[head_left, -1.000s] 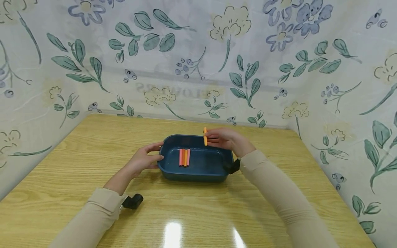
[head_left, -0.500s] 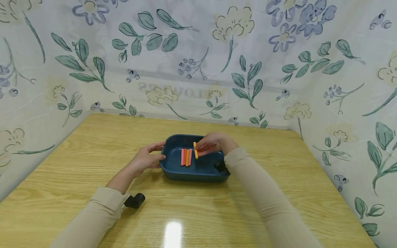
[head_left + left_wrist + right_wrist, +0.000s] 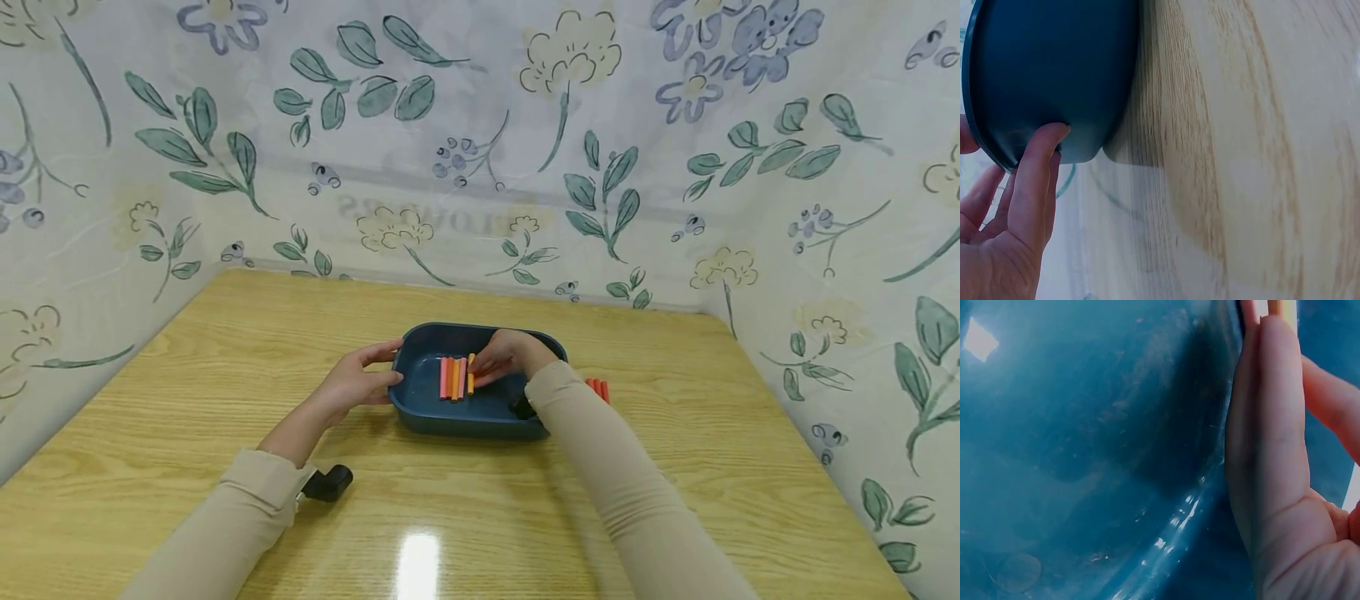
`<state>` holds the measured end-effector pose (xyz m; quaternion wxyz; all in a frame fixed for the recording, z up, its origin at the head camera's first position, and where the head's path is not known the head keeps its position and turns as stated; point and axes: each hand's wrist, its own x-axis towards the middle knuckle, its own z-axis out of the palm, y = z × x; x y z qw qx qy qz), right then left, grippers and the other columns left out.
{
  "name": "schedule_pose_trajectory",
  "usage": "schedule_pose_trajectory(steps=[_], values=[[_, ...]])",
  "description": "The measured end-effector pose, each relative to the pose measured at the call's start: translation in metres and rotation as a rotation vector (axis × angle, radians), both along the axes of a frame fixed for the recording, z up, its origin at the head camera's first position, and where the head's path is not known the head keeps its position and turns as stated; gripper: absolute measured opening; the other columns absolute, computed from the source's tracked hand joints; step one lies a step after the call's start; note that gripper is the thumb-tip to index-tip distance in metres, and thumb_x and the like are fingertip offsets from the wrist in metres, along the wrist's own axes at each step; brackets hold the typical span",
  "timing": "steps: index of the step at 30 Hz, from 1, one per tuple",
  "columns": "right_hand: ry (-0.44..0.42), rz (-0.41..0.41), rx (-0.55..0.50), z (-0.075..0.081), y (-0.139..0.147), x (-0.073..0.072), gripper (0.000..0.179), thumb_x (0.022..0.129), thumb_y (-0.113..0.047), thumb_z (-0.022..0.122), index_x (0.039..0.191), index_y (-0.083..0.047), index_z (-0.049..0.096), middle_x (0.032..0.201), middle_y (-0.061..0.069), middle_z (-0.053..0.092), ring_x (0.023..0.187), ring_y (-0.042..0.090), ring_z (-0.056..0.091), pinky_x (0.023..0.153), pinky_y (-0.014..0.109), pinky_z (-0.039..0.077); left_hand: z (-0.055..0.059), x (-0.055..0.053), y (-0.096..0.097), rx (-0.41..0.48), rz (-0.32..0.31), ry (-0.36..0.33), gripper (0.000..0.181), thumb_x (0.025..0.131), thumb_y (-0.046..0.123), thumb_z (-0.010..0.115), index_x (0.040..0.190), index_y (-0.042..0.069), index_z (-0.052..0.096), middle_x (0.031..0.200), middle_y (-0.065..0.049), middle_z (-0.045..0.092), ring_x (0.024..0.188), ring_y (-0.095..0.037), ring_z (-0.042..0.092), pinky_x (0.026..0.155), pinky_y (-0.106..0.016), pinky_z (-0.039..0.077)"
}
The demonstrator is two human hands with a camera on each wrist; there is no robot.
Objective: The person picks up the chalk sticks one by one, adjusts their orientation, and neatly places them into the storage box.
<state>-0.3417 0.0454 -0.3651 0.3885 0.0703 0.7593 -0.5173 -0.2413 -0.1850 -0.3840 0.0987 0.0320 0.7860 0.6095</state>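
A dark blue rectangular tray [image 3: 480, 427] with raised walls sits on the table. My left hand [image 3: 354, 383] grips its left end. In the left wrist view, fingers [image 3: 1035, 181] of that hand press the outer wall [image 3: 1054, 69], with others at the rim. Inside the tray, a row of slim pink and orange sticks [image 3: 453, 380] stands side by side lengthwise. My right hand [image 3: 508, 357] reaches into the tray and pinches one more orange stick [image 3: 471, 385] just right of that row. Its fingers partly hide this stick; the right wrist view shows only a stick end [image 3: 1285, 309] at the fingertips.
Several red sticks [image 3: 598, 388] lie on the wooden table [image 3: 675, 433] right of the tray, partly behind the right sleeve [image 3: 600, 467]. A floral cloth [image 3: 480, 150] hangs behind the table and along both sides.
My right hand has carried the orange stick from above the tray's far rim down and left to the row. The red sticks have come into sight. The left hand keeps its grip.
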Motion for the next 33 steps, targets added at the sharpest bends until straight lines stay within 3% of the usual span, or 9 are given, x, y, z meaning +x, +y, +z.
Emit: schedule_pose_trajectory(steps=[6, 11, 14, 20, 24, 33], values=[[0.045, 0.004, -0.002, -0.001, 0.002, 0.002, 0.022, 0.085, 0.009, 0.059, 0.107, 0.012, 0.061, 0.092, 0.019, 0.063, 0.069, 0.022, 0.063, 0.071, 0.03, 0.056, 0.0, 0.0, 0.001, 0.001, 0.002, -0.001, 0.058, 0.092, 0.004, 0.055, 0.145, 0.005, 0.031, 0.138, -0.027, 0.031, 0.099, -0.034, 0.061, 0.079, -0.042, 0.053], [0.161, 0.032, -0.038, 0.009, 0.009, 0.007, 0.032, 0.089, 0.008, 0.054, 0.12, 0.014, 0.052, 0.116, 0.025, 0.056, 0.092, 0.029, 0.062, 0.082, 0.035, 0.053, 0.0, 0.0, 0.001, -0.001, 0.001, -0.008, 0.059, 0.092, 0.005, 0.055, 0.146, 0.006, 0.031, 0.139, -0.027, 0.031, 0.098, -0.033, 0.061, 0.078, -0.04, 0.054], [0.221, 0.037, -0.099, 0.018, 0.016, 0.01, 0.035, 0.091, 0.004, 0.053, 0.124, 0.014, 0.048, 0.121, 0.028, 0.053, 0.099, 0.032, 0.06, 0.089, 0.039, 0.049, 0.0, 0.0, 0.001, -0.004, 0.006, -0.012, 0.059, 0.092, 0.005, 0.055, 0.146, 0.007, 0.03, 0.139, -0.027, 0.03, 0.099, -0.034, 0.061, 0.078, -0.04, 0.054], [0.283, 0.009, -0.22, 0.034, 0.042, 0.02, 0.039, 0.092, 0.0, 0.053, 0.128, 0.014, 0.045, 0.118, 0.03, 0.053, 0.08, 0.022, 0.064, 0.096, 0.045, 0.042, 0.001, 0.0, 0.002, -0.003, 0.006, -0.01, 0.06, 0.092, 0.005, 0.056, 0.146, 0.006, 0.03, 0.14, -0.027, 0.03, 0.101, -0.036, 0.06, 0.078, -0.04, 0.054], [0.313, -0.035, -0.286, 0.041, 0.064, 0.035, 0.042, 0.092, 0.002, 0.052, 0.13, 0.014, 0.041, 0.109, 0.026, 0.056, 0.076, 0.018, 0.064, 0.098, 0.046, 0.04, 0.0, 0.001, 0.002, 0.005, 0.002, -0.013, 0.06, 0.092, 0.004, 0.055, 0.146, 0.006, 0.029, 0.14, -0.027, 0.029, 0.1, -0.036, 0.06, 0.077, -0.04, 0.054], [0.387, -0.123, -0.249, 0.034, 0.119, 0.06, 0.042, 0.093, -0.001, 0.051, 0.13, 0.015, 0.04, 0.097, 0.016, 0.058, 0.077, 0.015, 0.063, 0.091, 0.039, 0.048, 0.0, 0.0, 0.002, 0.004, 0.0, -0.01, 0.06, 0.092, 0.005, 0.055, 0.146, 0.006, 0.029, 0.139, -0.028, 0.029, 0.098, -0.035, 0.061, 0.078, -0.039, 0.054]])
